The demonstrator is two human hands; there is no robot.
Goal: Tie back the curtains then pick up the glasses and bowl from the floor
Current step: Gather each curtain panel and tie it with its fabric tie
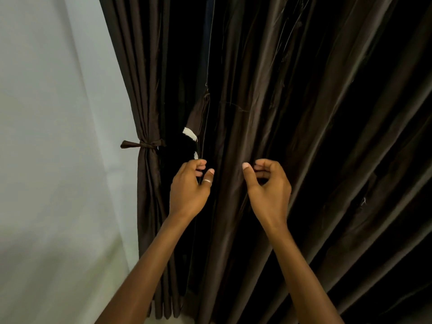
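A narrow dark brown curtain point(149, 90) hangs at the left, gathered by a knotted brown tie-back point(145, 144). A wide dark brown curtain point(304, 113) hangs loose across the middle and right. A brown fabric strip with a white end point(189, 133) dangles at its left edge. My left hand point(189, 190), with a ring on the thumb, pinches that left edge between thumb and curled fingers. My right hand point(268, 188) is raised in front of a fold of the wide curtain. Its fingers are curved, with a gap to the thumb, and it grips nothing. No glasses or bowl are in view.
A pale wall point(53, 136) fills the left side. A strip of light floor point(182, 320) shows under the curtain hems at the bottom.
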